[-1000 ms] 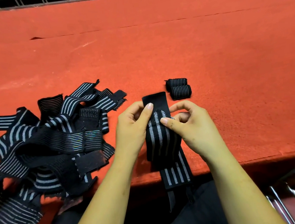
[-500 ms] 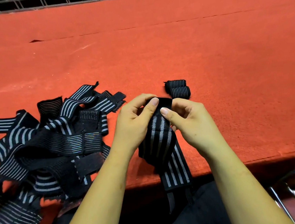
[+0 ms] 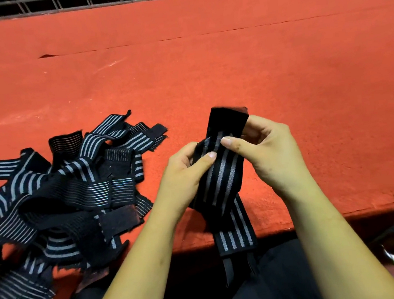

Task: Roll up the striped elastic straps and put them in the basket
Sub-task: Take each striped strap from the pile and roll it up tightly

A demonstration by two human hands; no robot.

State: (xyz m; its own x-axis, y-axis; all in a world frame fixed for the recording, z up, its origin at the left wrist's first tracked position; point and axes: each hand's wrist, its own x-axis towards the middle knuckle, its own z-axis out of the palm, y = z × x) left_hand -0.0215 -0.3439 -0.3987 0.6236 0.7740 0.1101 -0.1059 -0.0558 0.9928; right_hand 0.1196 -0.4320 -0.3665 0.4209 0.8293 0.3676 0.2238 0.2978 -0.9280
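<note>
- Whereas its black end (image 3: 228,121) lay folded down half a second ago, the striped strap (image 3: 221,178) now stands unfolded; rolling apparently restarts.
- Left hand (image 3: 184,175) and right hand (image 3: 272,150) pinch it over the near edge of the table (image 3: 306,87).

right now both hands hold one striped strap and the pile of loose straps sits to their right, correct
Not quite. The head view shows the pile of loose straps to the left of the hands, not the right. The left hand and right hand do hold one striped strap.
</note>
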